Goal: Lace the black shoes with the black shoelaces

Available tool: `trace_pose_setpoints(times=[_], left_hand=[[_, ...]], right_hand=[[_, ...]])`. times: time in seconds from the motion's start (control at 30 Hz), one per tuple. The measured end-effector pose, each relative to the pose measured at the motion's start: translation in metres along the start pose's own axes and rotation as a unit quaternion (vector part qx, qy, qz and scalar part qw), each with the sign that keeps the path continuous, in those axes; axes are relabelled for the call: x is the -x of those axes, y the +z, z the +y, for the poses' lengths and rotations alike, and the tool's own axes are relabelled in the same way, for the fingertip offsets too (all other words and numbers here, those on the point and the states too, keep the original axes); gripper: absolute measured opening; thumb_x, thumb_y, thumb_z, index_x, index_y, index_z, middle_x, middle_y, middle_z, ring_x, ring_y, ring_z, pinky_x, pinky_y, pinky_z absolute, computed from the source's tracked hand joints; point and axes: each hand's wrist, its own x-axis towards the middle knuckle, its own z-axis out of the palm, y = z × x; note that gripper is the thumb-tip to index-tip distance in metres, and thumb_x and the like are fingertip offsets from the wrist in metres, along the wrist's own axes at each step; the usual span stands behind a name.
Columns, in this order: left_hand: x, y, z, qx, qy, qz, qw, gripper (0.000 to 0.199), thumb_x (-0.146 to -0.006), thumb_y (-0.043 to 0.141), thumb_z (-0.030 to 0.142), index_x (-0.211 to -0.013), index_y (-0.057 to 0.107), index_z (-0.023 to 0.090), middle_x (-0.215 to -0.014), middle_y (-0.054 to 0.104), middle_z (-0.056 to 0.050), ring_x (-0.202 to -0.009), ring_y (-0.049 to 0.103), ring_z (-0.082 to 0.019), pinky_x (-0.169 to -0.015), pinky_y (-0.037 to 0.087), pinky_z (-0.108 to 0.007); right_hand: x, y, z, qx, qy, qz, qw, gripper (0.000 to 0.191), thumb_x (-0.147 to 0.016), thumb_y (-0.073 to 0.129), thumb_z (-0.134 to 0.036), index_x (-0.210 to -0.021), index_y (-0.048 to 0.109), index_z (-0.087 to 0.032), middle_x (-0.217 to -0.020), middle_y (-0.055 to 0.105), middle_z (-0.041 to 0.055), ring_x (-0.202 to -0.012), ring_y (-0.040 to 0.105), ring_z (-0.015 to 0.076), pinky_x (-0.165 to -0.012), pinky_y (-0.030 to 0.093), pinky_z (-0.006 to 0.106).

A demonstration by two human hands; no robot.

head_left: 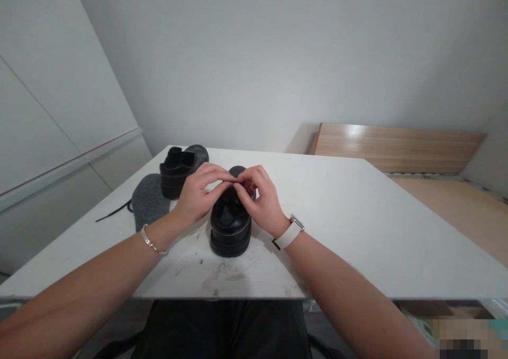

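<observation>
A black shoe (230,232) stands upright on the white table in front of me, heel toward me and toe pointing away. Over its lacing area, my left hand (203,190) is closed in a pinch, thumb against index finger, on a thin black strip that looks like a shoelace. My right hand (264,198) pinches at the same spot, its fingertips meeting those of the left. The fingers hide most of the strip and the front of the shoe. To the left sits a second black shoe (171,182), its opening facing up.
A grey felt-like piece (150,200) lies beside the second shoe, with a black cord (115,211) trailing left. Dirt marks spot the white table (337,232) near its front edge. Behind the table are a wall and, at right, a wooden headboard (392,145).
</observation>
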Motion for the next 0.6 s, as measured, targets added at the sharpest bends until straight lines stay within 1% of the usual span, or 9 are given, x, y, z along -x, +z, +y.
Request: trace_pose_setpoints(times=[0.13,0.23,0.27,0.33,0.43,0.47,0.53,0.6], left_hand=[[0.000,-0.003,0.008,0.011,-0.011,0.053,0.998,0.012,-0.092,0.065,0.027,-0.087,0.074,0.021,-0.087,0.072,-0.004,-0.085,0.065,-0.019,-0.081,0.051,-0.034],[0.001,-0.006,0.012,0.022,-0.033,0.095,0.995,0.010,-0.094,0.064,0.026,-0.090,0.072,0.021,-0.085,0.071,-0.002,-0.080,0.065,-0.017,-0.078,0.051,-0.031],[0.002,-0.007,0.011,0.027,-0.038,0.098,0.994,0.010,-0.094,0.063,0.026,-0.092,0.072,0.021,-0.085,0.071,-0.002,-0.080,0.065,-0.016,-0.078,0.051,-0.031],[0.003,-0.006,0.009,0.043,-0.043,0.079,0.995,0.013,-0.095,0.061,0.028,-0.099,0.071,0.021,-0.089,0.071,-0.003,-0.083,0.066,-0.017,-0.081,0.051,-0.031],[0.003,-0.004,0.004,0.055,-0.049,0.013,0.997,0.026,-0.095,0.061,0.032,-0.118,0.065,0.020,-0.099,0.070,-0.006,-0.093,0.066,-0.019,-0.089,0.050,-0.035],[0.002,-0.003,0.003,0.046,-0.043,-0.011,0.998,0.030,-0.094,0.063,0.034,-0.120,0.063,0.019,-0.102,0.069,-0.007,-0.096,0.065,-0.021,-0.091,0.049,-0.036],[0.000,-0.002,0.001,0.011,-0.015,-0.055,0.998,0.029,-0.090,0.069,0.037,-0.113,0.065,0.018,-0.102,0.069,-0.007,-0.098,0.063,-0.022,-0.092,0.048,-0.037],[-0.002,-0.002,0.001,-0.023,0.012,-0.090,0.996,0.026,-0.088,0.071,0.039,-0.103,0.066,0.018,-0.100,0.068,-0.007,-0.097,0.061,-0.023,-0.089,0.047,-0.037]], right_hand=[[0.001,0.001,0.002,-0.002,0.004,0.003,1.000,0.002,-0.093,0.058,-0.023,-0.094,0.056,-0.021,-0.093,0.055,0.0035,-0.080,0.053,0.0149,-0.066,0.047,0.029],[0.001,0.001,0.002,0.005,0.012,-0.019,1.000,0.007,-0.093,0.060,-0.025,-0.098,0.058,-0.021,-0.097,0.057,0.0045,-0.083,0.055,0.0158,-0.070,0.048,0.030],[0.001,0.000,0.002,0.006,0.012,-0.030,0.999,0.009,-0.092,0.061,-0.025,-0.100,0.059,-0.021,-0.099,0.058,0.0049,-0.086,0.055,0.0164,-0.072,0.049,0.031],[0.000,-0.002,0.002,0.006,0.007,-0.047,0.999,0.010,-0.091,0.061,-0.024,-0.101,0.060,-0.021,-0.103,0.058,0.0059,-0.091,0.056,0.0175,-0.077,0.050,0.032],[-0.002,-0.008,0.003,0.022,-0.010,-0.067,0.997,0.012,-0.091,0.058,-0.019,-0.102,0.061,-0.020,-0.104,0.057,0.0070,-0.096,0.056,0.0190,-0.083,0.050,0.034],[-0.003,-0.010,0.004,0.032,-0.017,-0.076,0.996,0.013,-0.090,0.058,-0.018,-0.102,0.061,-0.020,-0.104,0.057,0.0071,-0.098,0.056,0.0197,-0.085,0.050,0.036],[-0.005,-0.015,0.008,0.051,-0.024,-0.095,0.994,0.013,-0.087,0.060,-0.018,-0.100,0.062,-0.020,-0.102,0.058,0.0070,-0.100,0.055,0.0211,-0.089,0.049,0.038],[-0.005,-0.017,0.012,0.057,-0.016,-0.112,0.992,0.014,-0.085,0.063,-0.018,-0.098,0.063,-0.020,-0.101,0.058,0.0063,-0.100,0.055,0.0215,-0.090,0.048,0.039]])
